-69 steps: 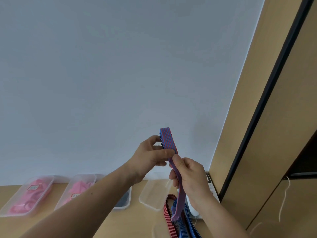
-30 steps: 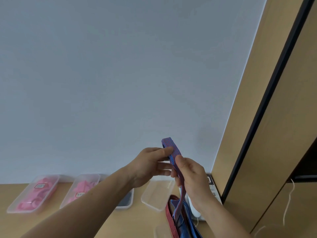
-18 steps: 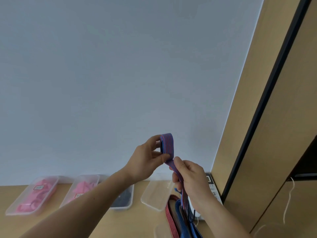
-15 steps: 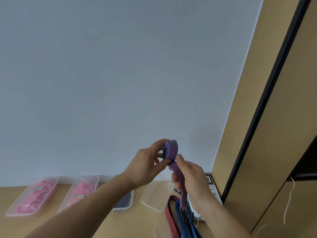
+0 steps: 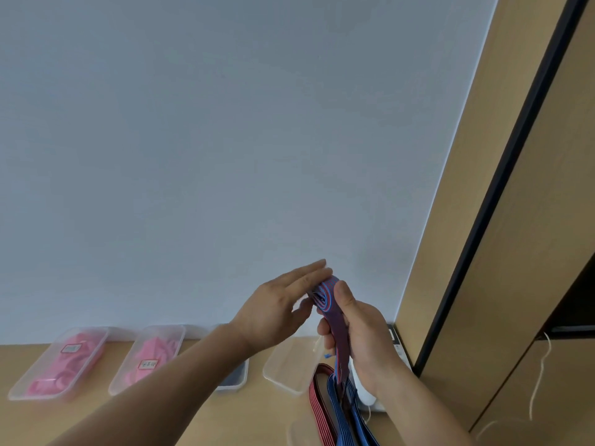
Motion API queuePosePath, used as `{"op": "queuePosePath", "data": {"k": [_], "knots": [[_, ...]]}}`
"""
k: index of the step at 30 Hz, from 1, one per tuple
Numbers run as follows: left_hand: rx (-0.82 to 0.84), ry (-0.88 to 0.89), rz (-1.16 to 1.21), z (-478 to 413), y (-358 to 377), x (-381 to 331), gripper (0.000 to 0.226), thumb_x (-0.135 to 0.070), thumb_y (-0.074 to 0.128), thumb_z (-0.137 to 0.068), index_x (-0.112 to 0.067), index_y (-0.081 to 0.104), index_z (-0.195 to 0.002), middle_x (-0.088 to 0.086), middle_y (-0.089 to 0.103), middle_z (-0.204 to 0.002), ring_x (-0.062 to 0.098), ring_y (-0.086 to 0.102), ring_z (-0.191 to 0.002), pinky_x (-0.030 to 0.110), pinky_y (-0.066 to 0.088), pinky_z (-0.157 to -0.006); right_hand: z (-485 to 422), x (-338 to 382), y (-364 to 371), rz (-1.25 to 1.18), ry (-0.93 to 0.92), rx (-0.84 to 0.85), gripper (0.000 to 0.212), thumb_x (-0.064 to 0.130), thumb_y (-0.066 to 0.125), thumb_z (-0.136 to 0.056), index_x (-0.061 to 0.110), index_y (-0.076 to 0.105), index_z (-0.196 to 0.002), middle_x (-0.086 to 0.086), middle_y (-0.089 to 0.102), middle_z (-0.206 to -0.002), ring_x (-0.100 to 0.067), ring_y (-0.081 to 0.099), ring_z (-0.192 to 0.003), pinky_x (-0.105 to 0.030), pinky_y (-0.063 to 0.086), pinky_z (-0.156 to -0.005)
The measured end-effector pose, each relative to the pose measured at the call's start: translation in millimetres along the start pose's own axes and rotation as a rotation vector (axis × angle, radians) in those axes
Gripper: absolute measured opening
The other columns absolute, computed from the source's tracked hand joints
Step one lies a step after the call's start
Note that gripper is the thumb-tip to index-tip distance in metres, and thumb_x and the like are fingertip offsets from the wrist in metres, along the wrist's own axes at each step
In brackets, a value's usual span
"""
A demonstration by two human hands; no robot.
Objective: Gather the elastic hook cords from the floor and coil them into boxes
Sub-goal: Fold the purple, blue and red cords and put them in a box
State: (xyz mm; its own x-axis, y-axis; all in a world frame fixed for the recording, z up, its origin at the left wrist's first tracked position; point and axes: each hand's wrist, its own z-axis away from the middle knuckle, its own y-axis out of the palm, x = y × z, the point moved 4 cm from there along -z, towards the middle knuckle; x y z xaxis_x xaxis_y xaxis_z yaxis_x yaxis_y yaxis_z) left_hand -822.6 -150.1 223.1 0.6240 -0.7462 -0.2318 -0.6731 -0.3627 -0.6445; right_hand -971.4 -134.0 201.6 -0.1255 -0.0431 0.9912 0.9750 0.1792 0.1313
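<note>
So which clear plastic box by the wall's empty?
Rightmost clear plastic box, by the right hand: nothing visible inside. Far-left box and second box hold pink items, third box something dark.

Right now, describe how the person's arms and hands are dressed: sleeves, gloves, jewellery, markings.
The left forearm and right forearm are bare to the frame edge, with no sleeve in view. The left hand and right hand wear no gloves, and no ring, watch, bracelet or marking shows on their visible sides.
</note>
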Motion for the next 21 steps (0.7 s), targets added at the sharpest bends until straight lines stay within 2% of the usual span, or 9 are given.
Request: {"op": "queuePosePath", "data": {"k": [2,4,5,7,9,13,17,19,21], "knots": [[0.013,-0.425,0.370,1.4,1.8,8.1,0.070,-0.013,0.060,-0.082,-0.025,0.039,-0.147,-0.007,0.049,-0.147,0.008,0.057,-0.124,0.022,0.050,-0.093,-0.6,3.8,-1.9,0.003,-0.049,-0.010,0.071,0.069,0.059,-0.067,0.001,0.064,-0.087,-0.009,0.067,-0.067,-0.019,0.056,-0.052,-0.033,0.048,-0.052],[0.067,-0.877,0.823,2.9,4.6,12.1,0.056,-0.033,0.057,-0.076,-0.024,0.051,-0.131,0.003,0.060,-0.136,0.016,0.065,-0.113,0.030,0.052,-0.087,-1.8,6.6,-4.2,0.006,-0.091,-0.027,0.065,0.066,0.060,-0.068,0.003,0.062,-0.084,-0.008,0.067,-0.067,-0.019,0.056,-0.052,-0.035,0.048,-0.055],[0.163,-1.002,0.983,3.8,6.0,8.4,0.051,-0.043,0.055,-0.074,-0.018,0.059,-0.119,0.009,0.068,-0.125,0.020,0.068,-0.105,0.034,0.051,-0.084,-2.3,6.8,-4.6,0.009,-0.102,-0.029,0.063,0.065,0.061,-0.068,0.003,0.062,-0.083,-0.008,0.067,-0.067,-0.019,0.056,-0.052,-0.035,0.047,-0.055],[0.368,-1.012,1.045,1.0,6.2,0.1,0.050,-0.057,0.053,-0.078,-0.014,0.067,-0.099,0.012,0.073,-0.100,0.022,0.069,-0.090,0.038,0.047,-0.084,-2.0,6.3,-2.4,0.016,-0.120,-0.015,0.059,0.062,0.062,-0.069,0.005,0.063,-0.083,-0.008,0.067,-0.067,-0.019,0.057,-0.052,-0.034,0.047,-0.055],[0.371,-0.923,1.052,-4.2,4.9,-5.3,0.043,-0.054,0.059,-0.083,-0.013,0.069,-0.092,0.014,0.068,-0.088,0.023,0.064,-0.079,0.039,0.047,-0.085,-1.5,5.3,0.9,0.020,-0.140,-0.015,0.055,0.058,0.064,-0.069,0.006,0.065,-0.085,-0.008,0.069,-0.067,-0.019,0.060,-0.054,-0.034,0.047,-0.058],[0.201,-0.894,1.115,-8.7,2.1,-4.3,0.029,-0.040,0.069,-0.076,-0.013,0.074,-0.085,0.013,0.070,-0.089,0.025,0.062,-0.079,0.036,0.053,-0.084,-4.8,4.1,1.1,0.059,-0.197,-0.015,0.049,0.059,0.066,-0.074,0.013,0.069,-0.090,-0.001,0.074,-0.076,-0.010,0.068,-0.072,-0.028,0.050,-0.071],[0.133,-0.895,1.020,-9.7,2.9,0.1,0.044,-0.045,0.071,-0.069,-0.011,0.074,-0.098,0.009,0.075,-0.108,0.025,0.068,-0.105,0.042,0.047,-0.099,-8.0,0.8,0.4,0.069,-0.187,0.016,0.064,0.082,0.064,-0.060,0.029,0.073,-0.095,0.009,0.073,-0.091,-0.015,0.068,-0.096,-0.038,0.054,-0.089],[0.104,-0.895,1.014,-10.4,3.8,1.8,0.052,-0.043,0.070,-0.070,-0.006,0.072,-0.106,0.012,0.073,-0.112,0.027,0.066,-0.112,0.044,0.047,-0.103,-6.8,-0.9,2.4,0.040,-0.174,0.033,0.052,0.075,0.060,-0.072,0.034,0.072,-0.101,0.010,0.072,-0.095,-0.025,0.066,-0.106,-0.048,0.052,-0.095],[0.084,-0.890,1.040,-12.0,3.2,2.5,0.053,-0.041,0.071,-0.071,-0.003,0.071,-0.108,0.014,0.073,-0.112,0.030,0.066,-0.111,0.042,0.051,-0.099,-5.8,-3.6,4.9,0.035,-0.152,0.055,0.053,0.068,0.061,-0.074,0.032,0.065,-0.113,0.008,0.073,-0.102,-0.027,0.068,-0.105,-0.048,0.050,-0.094]]}}
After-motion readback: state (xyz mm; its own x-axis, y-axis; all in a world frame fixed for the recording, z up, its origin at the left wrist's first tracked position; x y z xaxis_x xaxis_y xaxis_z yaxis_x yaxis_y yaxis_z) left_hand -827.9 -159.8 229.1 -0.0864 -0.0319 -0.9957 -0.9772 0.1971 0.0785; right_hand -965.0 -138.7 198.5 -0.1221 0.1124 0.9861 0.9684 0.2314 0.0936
